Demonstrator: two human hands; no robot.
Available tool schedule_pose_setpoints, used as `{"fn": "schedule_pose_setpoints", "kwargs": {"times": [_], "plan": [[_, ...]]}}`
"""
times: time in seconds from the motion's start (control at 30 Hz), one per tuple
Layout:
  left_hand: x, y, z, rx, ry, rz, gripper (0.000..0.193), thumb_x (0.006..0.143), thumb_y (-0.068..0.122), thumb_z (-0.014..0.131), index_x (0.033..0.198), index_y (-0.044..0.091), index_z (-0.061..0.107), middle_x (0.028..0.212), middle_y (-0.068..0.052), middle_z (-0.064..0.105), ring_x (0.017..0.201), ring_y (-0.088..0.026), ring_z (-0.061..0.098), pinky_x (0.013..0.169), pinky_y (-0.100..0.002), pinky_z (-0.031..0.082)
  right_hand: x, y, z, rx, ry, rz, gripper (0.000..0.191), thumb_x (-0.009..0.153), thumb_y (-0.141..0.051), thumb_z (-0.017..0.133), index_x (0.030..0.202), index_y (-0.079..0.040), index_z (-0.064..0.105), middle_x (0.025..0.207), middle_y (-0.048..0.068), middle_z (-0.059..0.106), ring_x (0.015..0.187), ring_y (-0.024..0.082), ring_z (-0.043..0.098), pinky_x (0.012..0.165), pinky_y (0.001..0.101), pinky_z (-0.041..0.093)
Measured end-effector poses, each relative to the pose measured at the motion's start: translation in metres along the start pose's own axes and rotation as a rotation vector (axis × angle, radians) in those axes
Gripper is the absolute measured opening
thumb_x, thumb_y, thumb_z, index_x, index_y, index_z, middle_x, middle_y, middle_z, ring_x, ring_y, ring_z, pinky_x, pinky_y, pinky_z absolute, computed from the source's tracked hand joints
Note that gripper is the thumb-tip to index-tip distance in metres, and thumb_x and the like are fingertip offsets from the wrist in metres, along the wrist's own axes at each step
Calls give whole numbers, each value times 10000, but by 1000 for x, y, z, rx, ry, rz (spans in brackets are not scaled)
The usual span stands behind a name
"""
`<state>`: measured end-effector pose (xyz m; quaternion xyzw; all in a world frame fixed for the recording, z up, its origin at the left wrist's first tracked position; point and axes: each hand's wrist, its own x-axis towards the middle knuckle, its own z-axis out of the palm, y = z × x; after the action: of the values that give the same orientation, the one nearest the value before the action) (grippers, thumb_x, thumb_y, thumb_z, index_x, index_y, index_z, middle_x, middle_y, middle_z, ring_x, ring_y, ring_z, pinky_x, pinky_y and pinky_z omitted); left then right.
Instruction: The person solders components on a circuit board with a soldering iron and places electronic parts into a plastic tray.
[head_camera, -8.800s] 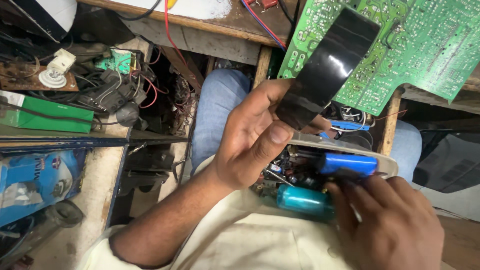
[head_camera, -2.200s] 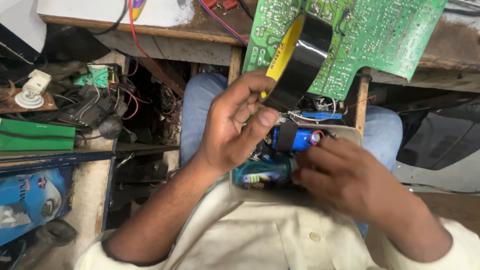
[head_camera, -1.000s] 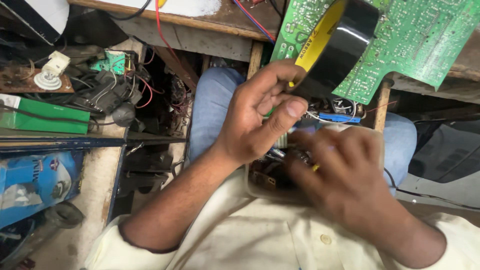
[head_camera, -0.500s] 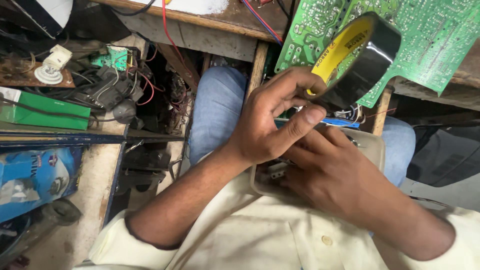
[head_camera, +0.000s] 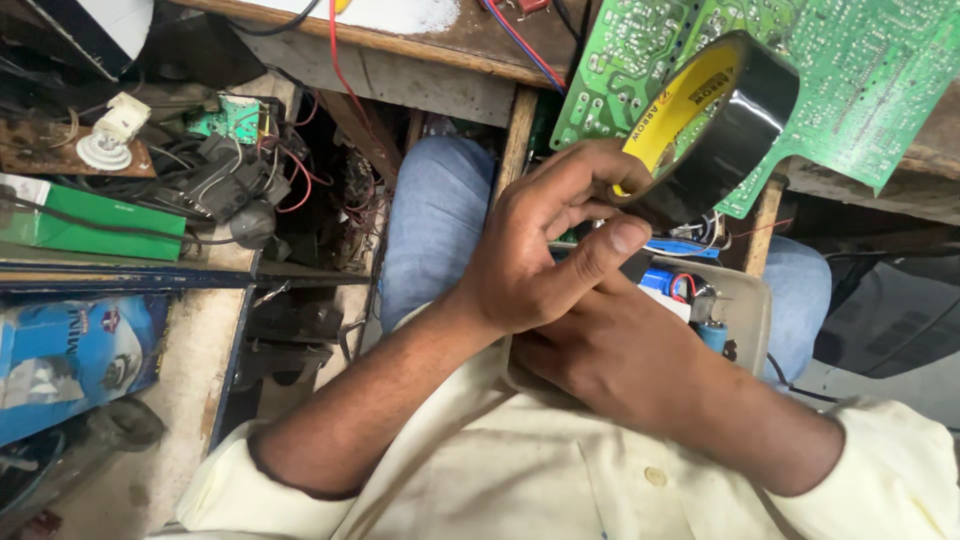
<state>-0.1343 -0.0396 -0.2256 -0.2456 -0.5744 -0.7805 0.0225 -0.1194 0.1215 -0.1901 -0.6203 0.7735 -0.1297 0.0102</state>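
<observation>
Two hands: left hand pinches black tape roll; right hand grip hidden beneath.

The left hand was raised over the lap, forearm bare below a rolled sleeve, its thumb and fingertips pinched together. The right hand lay beneath it, palm down, fingers curled and partly hidden.

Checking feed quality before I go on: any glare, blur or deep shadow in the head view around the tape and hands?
Head view: sharp on the left hand and right hand; a bright glare streak on the black tape roll; the space under the workbench lies in deep shadow.
</observation>
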Motion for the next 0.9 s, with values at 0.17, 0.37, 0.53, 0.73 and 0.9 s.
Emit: {"fn": "schedule_pose_setpoints", "kwargs": {"times": [0.17, 0.37, 0.53, 0.73, 0.9], "plan": [[0, 1, -1, 2, -1, -3, 409, 1124, 334, 660, 1292, -31, 577, 1267, -103, 584, 1135, -146, 629, 1041, -310, 586, -11, 1, -14, 129, 130, 19, 263, 797, -212, 675, 1011, -74, 740, 1074, 68, 694, 1045, 288, 620, 954, 505, 434], [-2, 8, -1, -40, 30, -18, 408, 1094, 268, 699, 1304, -68, 601, 1380, -138, 530, 1194, -167, 622, 1029, -305, 592, -88, -18, -43, 921, 341, 861, 369, 779, -68, 757, 1144, -102, 717, 1124, 93, 761, 1052, 213, 734, 819, 328, 602], [-1, 13, 5, -12, -9, -2, 369, 1087, 240, 694, 1275, -64, 604, 1399, -143, 525, 1223, -180, 641, 1049, -306, 591, -108, -6, -49, 204, 605, 150, 297, 799, -62, 807, 1046, 5, 657, 1096, 262, 675, 1087, 324, 726, 859, 417, 638], [-5, 13, 7, -116, -12, -8, 396, 1097, 245, 696, 1297, -83, 599, 1421, -143, 504, 1152, -169, 602, 1045, -314, 563, -95, -26, -3, 530, 987, 350, 320, 868, 77, 766, 1001, -49, 503, 1056, 242, 699, 1005, 323, 768, 847, 428, 705], [-6, 7, 9, -78, -24, 19, 420, 1104, 251, 699, 1307, -95, 573, 1436, -169, 486, 1229, -187, 585, 1093, -325, 556, -110, -32, 24, 888, 1205, 467, 550, 919, 87, 759, 1202, -116, 333, 1026, 246, 695, 941, 318, 769, 811, 409, 689]]}}
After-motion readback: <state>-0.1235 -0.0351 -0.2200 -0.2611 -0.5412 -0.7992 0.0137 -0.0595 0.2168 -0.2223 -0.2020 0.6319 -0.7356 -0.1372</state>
